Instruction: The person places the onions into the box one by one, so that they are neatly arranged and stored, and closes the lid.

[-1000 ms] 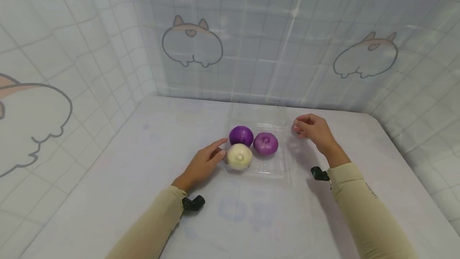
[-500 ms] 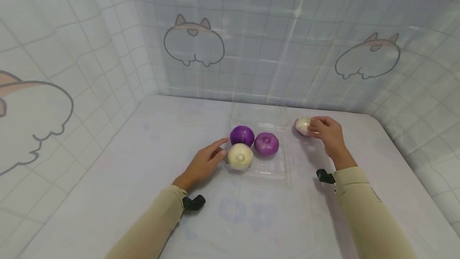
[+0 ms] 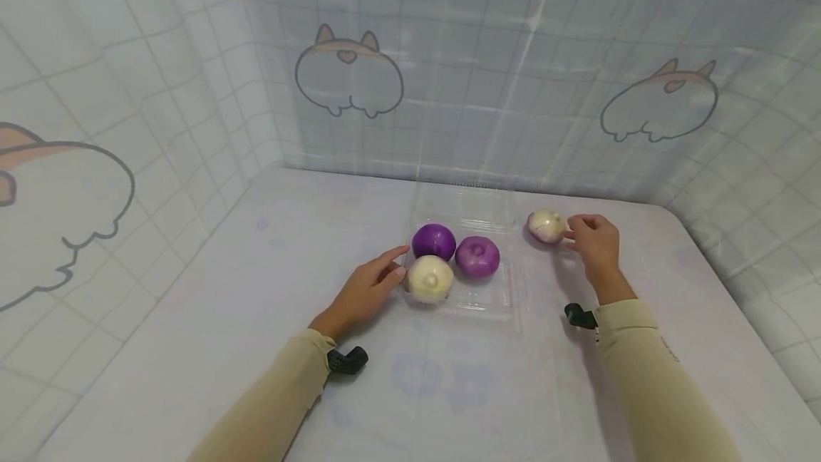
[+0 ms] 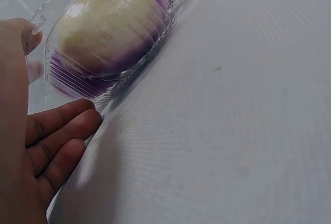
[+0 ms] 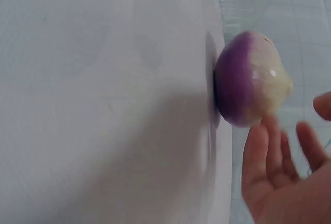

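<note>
At centre right, the right hand hung loose-fingered beside an onion that a careless brush could roll; the left hand, fingers relaxed, touched the clear box.

Head view: dark purple onion partly hidden by pale onion in front; left sleeve, right sleeve cropped at bottom; sleeve lettering too small for reading. Wrist views: left hand, right hand cut by edges.
</note>
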Motion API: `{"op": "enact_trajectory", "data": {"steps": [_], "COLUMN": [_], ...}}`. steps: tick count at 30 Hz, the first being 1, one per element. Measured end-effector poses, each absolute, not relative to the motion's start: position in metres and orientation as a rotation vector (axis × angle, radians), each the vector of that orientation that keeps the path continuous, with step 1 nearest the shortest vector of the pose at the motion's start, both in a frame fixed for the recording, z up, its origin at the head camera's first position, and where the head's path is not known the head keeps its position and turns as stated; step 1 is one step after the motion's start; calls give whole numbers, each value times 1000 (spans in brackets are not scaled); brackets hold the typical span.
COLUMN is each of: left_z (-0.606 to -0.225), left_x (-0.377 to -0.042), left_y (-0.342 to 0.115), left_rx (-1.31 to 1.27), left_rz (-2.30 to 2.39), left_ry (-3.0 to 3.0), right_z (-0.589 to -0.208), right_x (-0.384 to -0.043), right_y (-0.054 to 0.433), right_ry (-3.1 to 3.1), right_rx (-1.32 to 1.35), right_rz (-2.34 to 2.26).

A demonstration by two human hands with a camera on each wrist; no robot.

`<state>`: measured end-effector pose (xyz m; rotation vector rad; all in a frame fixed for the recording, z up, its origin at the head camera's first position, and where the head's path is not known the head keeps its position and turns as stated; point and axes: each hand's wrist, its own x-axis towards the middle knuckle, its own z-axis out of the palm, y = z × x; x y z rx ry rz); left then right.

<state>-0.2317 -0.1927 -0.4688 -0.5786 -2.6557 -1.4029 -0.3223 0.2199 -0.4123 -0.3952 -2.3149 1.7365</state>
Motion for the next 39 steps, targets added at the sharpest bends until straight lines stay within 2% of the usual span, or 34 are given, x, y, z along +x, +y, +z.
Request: {"op": "enact_trajectory", "data": {"steps": [5, 14, 32, 39], "left_z": [-468, -472, -470, -470], "left_x": [-232, -234, -232, -233], "left_y": [-192, -193, -193, -192], "left_rx": [-598, -583, -557, -549], "left_rz": [-1405, -1406, -1410, -1410], "left_ry": [-2644, -2659, -2669, -2675], "right_z": [-416, -429, -425, -423], "right_x": [-324, -328, -331, -329], "right_y": [216, 218, 213, 216], "right_ry": [-2384, -2387, -2802, -2824], "right_rx": [-516, -527, -219, -197], "right_rz": [1625, 1767, 1305, 1305]}}
